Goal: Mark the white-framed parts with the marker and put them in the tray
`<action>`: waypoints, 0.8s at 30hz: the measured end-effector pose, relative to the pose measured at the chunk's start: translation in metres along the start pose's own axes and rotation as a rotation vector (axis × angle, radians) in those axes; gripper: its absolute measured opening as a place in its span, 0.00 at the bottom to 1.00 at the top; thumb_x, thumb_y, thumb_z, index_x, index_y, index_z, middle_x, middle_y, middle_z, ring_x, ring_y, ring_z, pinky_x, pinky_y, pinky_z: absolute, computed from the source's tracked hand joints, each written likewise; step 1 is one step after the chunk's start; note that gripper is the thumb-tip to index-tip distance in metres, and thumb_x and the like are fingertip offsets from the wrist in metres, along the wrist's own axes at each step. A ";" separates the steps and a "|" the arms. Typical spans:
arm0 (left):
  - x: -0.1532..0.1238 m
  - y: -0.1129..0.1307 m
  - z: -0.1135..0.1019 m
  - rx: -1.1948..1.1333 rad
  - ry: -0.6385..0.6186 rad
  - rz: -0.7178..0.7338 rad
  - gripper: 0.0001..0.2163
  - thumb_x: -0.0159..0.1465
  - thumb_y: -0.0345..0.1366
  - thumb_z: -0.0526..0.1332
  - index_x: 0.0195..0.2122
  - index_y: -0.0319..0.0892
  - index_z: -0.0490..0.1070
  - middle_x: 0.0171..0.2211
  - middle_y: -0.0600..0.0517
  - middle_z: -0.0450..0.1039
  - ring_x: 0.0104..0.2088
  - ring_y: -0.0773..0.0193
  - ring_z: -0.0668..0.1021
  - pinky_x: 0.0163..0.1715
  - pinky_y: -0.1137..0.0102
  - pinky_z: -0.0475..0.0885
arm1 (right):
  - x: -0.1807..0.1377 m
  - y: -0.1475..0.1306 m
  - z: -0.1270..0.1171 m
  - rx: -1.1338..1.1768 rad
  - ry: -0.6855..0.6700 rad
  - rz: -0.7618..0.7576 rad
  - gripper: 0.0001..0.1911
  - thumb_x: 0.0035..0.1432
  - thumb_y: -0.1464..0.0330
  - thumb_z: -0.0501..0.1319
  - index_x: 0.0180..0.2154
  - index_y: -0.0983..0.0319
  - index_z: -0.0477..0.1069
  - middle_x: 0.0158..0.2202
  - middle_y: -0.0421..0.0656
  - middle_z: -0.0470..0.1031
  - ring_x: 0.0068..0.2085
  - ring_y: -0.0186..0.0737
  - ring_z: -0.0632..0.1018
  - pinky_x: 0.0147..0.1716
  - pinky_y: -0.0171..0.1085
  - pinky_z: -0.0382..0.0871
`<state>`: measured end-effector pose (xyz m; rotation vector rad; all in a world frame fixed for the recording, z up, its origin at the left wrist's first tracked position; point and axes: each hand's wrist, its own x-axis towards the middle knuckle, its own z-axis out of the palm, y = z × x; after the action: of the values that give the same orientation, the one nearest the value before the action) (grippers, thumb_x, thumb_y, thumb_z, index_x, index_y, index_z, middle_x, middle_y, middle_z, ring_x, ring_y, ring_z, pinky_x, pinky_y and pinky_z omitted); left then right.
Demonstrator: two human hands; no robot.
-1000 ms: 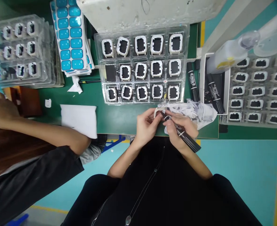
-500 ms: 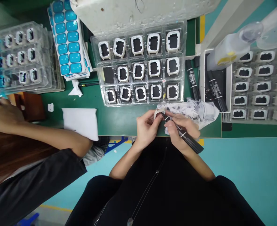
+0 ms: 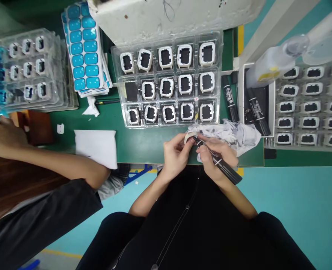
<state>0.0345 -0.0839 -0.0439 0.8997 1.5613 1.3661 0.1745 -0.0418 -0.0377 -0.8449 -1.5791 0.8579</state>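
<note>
Between the fingertips of my left hand (image 3: 175, 154) is a small white watch-case-like frame (image 3: 190, 137), held over the front edge of the bench. My right hand (image 3: 218, 157) grips a black marker pen (image 3: 224, 168) and its tip end meets the frame; the exact contact point is hidden by my fingers. Just behind the hands stands a clear plastic tray (image 3: 170, 98) with rows of similar white frames with black centres. One pocket (image 3: 131, 91) at its left has no frame. A crumpled white cloth (image 3: 239, 137) lies beside and under my right hand.
Another marker (image 3: 229, 99) lies right of the tray, by a white box (image 3: 271, 112) with markers and a plastic bottle (image 3: 267, 63). More filled trays (image 3: 312, 107) stand far right. Blue-pad sheets (image 3: 84, 60), stacked trays (image 3: 53, 90) and a co-worker's arm (image 3: 56, 161) are left.
The view has shifted slightly. My left hand still holds the frame and my right hand the marker, both in nearly the same place; the frame looks slightly turned.
</note>
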 end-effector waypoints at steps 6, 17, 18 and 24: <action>-0.001 -0.001 0.000 0.114 0.005 0.061 0.11 0.75 0.45 0.69 0.46 0.43 0.85 0.35 0.51 0.84 0.31 0.65 0.79 0.32 0.71 0.75 | 0.000 0.000 0.001 -0.061 0.019 -0.021 0.08 0.70 0.73 0.69 0.47 0.55 0.75 0.34 0.38 0.84 0.49 0.53 0.91 0.46 0.50 0.92; -0.002 0.001 -0.002 0.203 0.032 0.061 0.12 0.74 0.47 0.69 0.41 0.44 0.84 0.25 0.55 0.73 0.25 0.68 0.68 0.25 0.71 0.66 | 0.004 0.001 0.003 -0.206 0.023 -0.204 0.11 0.67 0.77 0.70 0.47 0.57 0.76 0.38 0.41 0.84 0.46 0.51 0.91 0.43 0.44 0.93; -0.002 0.001 -0.002 0.195 0.031 0.054 0.12 0.74 0.48 0.69 0.42 0.44 0.84 0.26 0.55 0.73 0.25 0.68 0.69 0.25 0.71 0.66 | 0.004 0.000 0.003 -0.202 0.025 -0.188 0.11 0.67 0.77 0.70 0.47 0.57 0.76 0.38 0.41 0.84 0.46 0.51 0.91 0.43 0.44 0.93; -0.002 -0.001 -0.003 0.195 0.021 0.073 0.11 0.75 0.45 0.68 0.41 0.43 0.83 0.25 0.56 0.72 0.24 0.69 0.67 0.25 0.71 0.63 | 0.002 0.004 0.004 -0.223 0.023 -0.255 0.12 0.66 0.76 0.71 0.47 0.57 0.77 0.38 0.41 0.85 0.45 0.51 0.91 0.42 0.42 0.93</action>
<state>0.0330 -0.0870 -0.0441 1.0720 1.7146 1.2928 0.1710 -0.0387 -0.0409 -0.7835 -1.7395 0.4951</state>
